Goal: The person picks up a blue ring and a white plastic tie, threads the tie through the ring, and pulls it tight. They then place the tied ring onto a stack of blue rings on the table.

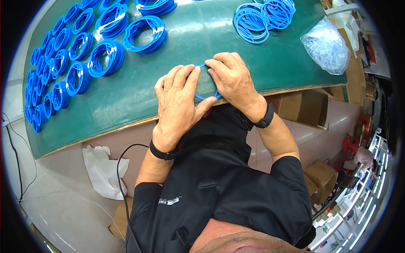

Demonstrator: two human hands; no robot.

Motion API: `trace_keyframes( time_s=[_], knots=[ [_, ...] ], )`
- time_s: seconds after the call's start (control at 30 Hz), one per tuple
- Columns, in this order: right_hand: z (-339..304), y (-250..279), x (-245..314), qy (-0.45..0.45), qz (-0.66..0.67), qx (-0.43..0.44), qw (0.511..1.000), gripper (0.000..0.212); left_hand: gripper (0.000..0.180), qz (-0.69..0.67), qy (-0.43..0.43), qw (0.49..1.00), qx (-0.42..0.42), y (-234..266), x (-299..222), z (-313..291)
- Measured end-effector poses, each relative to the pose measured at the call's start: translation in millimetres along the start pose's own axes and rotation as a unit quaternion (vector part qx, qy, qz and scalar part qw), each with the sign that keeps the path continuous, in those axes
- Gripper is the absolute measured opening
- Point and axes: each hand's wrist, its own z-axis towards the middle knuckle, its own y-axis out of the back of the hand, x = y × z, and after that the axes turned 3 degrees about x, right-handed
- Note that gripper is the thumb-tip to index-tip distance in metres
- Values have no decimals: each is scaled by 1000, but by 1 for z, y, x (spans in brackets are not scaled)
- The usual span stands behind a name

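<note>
A single thin blue ring (pixel 199 97), cord-like and smooth, lies at the table's near edge between my two hands. My left hand (pixel 178 95) holds its left side, with the fingertips on the far part and the thumb at the near part. On the right, my right hand (pixel 234 80) pinches the ring at its far side between thumb and forefinger. Much of the ring is hidden under my fingers. Loose blue rings (pixel 263 19) are heaped beyond my right hand. To the left, neat bundles of blue rings (pixel 145 34) stand in rows.
The green table top (pixel 185 46) has a worn wooden near edge. A clear plastic bag (pixel 327 46) sits at its right end. Cardboard boxes (pixel 301 107) stand below on the right, and a white sheet (pixel 104 170) lies on the floor. A black cable (pixel 120 168) hangs beside my left arm.
</note>
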Motion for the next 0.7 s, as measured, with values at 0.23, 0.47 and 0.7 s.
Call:
trace_keyframes(
  time_s=[0.23,0.47,0.7],
  knots=[
    [1,-1,0,6,-10,-3,1000,33,86,2,8,1000,7,2,-4,2],
    [0,-1,0,13,-15,-4,1000,33,87,9,5,1000,4,0,-3,2],
    [-1,-1,-1,12,-12,-7,1000,32,87,10,2,1000,3,1,-4,2]
  ],
)
